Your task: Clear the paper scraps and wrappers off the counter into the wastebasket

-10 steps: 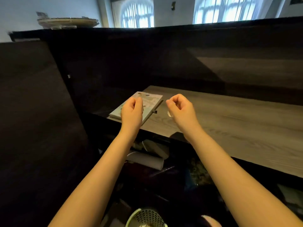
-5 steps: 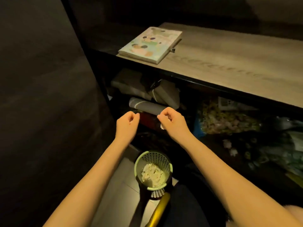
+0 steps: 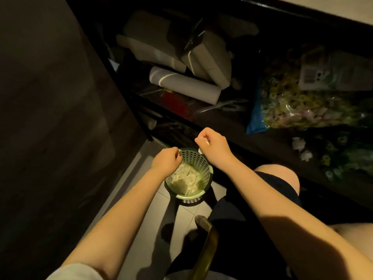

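Drop step, apparently. Right hand (image 3: pixel 214 146) pinches a white paper scrap (image 3: pixel 206 141) over the far rim of the wastebasket (image 3: pixel 188 196). Left hand (image 3: pixel 166 160) is curled at its left rim, contents indiscernible. The next move likely calls for parting the fingers above the opening.

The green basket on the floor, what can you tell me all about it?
The wastebasket is small, round and pale green, seemingly plastic, with walls full of little holes. It stands upright on the tiled floor, open-topped, partly filled with white paper scraps. The left hand hovers over its left rim; whether it touches is unclear.
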`<state>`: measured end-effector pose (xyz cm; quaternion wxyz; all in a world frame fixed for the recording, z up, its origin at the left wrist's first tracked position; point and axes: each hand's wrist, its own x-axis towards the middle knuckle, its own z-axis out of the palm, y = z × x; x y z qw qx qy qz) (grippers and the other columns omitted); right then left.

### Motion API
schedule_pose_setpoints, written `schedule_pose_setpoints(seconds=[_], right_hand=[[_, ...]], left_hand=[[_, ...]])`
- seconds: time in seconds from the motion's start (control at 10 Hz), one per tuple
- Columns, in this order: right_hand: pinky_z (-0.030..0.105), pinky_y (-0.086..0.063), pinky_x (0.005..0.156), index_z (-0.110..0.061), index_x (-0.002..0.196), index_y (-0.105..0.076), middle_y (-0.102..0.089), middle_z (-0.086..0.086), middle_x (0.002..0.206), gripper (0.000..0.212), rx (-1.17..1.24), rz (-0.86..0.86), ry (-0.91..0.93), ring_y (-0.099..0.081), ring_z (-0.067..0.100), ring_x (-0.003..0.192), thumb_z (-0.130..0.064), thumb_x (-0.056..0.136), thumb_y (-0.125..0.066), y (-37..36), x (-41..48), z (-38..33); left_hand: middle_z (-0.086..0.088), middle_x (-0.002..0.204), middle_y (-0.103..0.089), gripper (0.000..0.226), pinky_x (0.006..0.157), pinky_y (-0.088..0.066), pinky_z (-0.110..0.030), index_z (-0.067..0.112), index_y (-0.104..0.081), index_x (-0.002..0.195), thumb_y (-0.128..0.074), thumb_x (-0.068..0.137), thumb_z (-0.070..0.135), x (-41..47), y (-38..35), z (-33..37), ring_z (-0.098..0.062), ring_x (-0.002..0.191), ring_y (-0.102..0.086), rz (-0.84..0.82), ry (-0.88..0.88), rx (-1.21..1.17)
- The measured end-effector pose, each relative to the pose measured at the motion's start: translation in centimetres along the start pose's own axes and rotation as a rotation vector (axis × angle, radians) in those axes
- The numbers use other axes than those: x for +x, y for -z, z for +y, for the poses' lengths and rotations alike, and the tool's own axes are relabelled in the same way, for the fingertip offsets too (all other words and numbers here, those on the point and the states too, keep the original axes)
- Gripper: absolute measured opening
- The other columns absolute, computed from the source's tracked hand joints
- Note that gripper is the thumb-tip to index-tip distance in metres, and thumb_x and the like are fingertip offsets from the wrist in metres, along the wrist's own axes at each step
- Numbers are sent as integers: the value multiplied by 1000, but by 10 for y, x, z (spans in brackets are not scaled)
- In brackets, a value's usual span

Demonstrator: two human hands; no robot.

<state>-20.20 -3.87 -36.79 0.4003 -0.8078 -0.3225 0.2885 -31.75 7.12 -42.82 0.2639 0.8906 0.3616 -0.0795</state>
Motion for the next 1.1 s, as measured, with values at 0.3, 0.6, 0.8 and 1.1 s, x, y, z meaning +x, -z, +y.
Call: schedule_pose_setpoints(seconds=[0.3, 0.6, 0.8, 1.1], right_hand=[[16, -36, 59, -16, 76, -52, -55, -5, 72, 15, 7, -29, -79, -49, 3, 68, -18, 91, -53, 1, 11, 29], [32, -42, 70, -10, 82, -56, -62, 5, 80, 11, -163, -172, -225, -58, 23, 82, -15, 89, -48, -28, 28, 64], [34, -39, 74, -7, 95, -54, -63, 20, 105, 16, -392, -278, -178, -58, 36, 100, -16, 96, -40, -62, 43, 71], [40, -43, 103, -18, 139, -43, -55, 11, 134, 49, -657, -522, -112, -51, 30, 123, -12, 91, -49, -99, 52, 85]], left_hand=[[-12, 132, -54, 44, 89, -44, -39, 9, -42, 130, -50, 93, 32, 28, -49, -5, -30, 120, -51, -279, -38, 237], [-13, 131, -55, 44, 98, -43, -39, 9, -47, 130, -51, 93, 31, 33, -21, -32, -30, 120, -51, -325, -1, 206], [-11, 128, -57, 43, 94, -47, -41, 10, -48, 128, -50, 93, 34, 36, 12, -43, -29, 118, -53, -333, 0, 298], [-10, 130, -55, 44, 93, -46, -41, 11, -46, 130, -48, 94, 36, 34, 26, -45, -28, 119, -51, -358, -23, 318]])
